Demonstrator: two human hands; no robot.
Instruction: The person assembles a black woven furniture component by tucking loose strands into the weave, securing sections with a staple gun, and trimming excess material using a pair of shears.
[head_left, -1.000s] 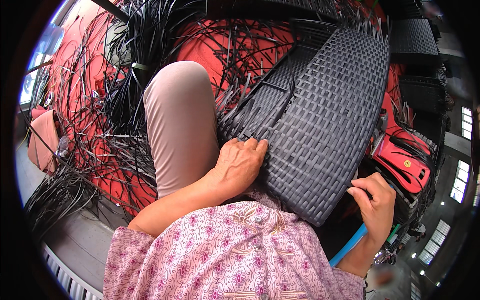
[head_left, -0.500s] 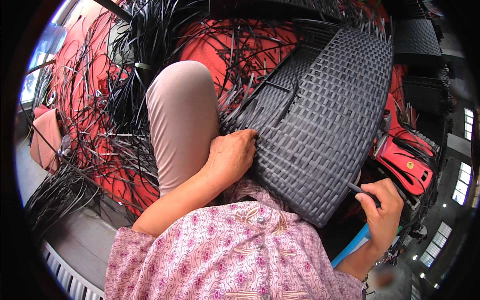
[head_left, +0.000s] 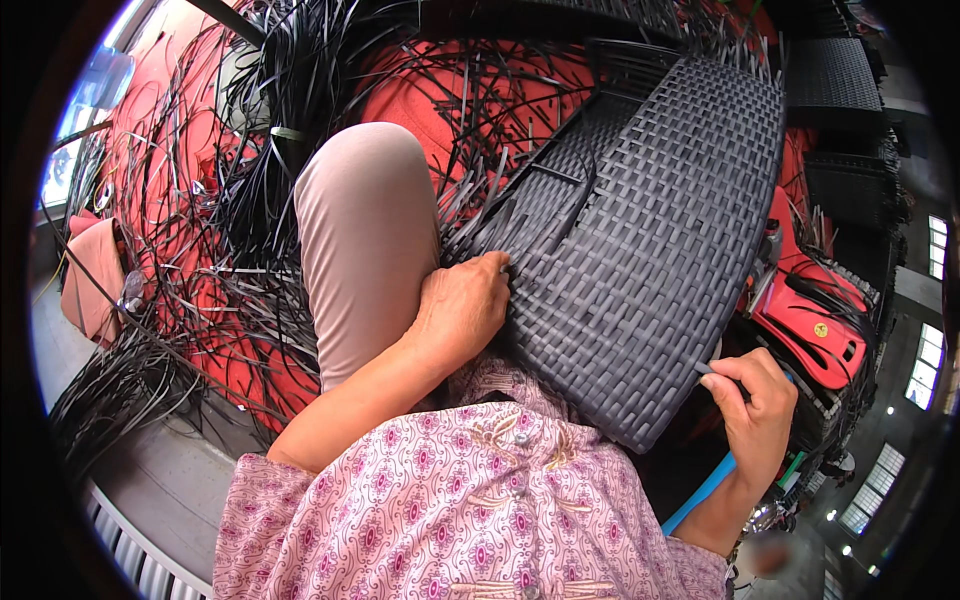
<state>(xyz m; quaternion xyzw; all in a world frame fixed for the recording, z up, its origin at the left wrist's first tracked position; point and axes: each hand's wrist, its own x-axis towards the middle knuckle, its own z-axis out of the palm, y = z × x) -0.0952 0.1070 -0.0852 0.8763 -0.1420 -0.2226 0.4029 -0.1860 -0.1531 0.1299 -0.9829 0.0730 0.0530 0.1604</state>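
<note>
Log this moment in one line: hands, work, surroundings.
left hand: at left edge of panel, grip unclear | right hand: pinching strip at panel's right edge | around: loose strips over red surface

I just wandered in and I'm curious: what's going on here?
A person has both bare hands at a dark grey woven panel. The right hand pinches a narrow dark strip at the panel's lower right edge. The left hand is at the left edge with its fingers curled; whether it grips anything is hard to tell. Beyond and to the left, loose dark strips lie strewn over a red surface.
</note>
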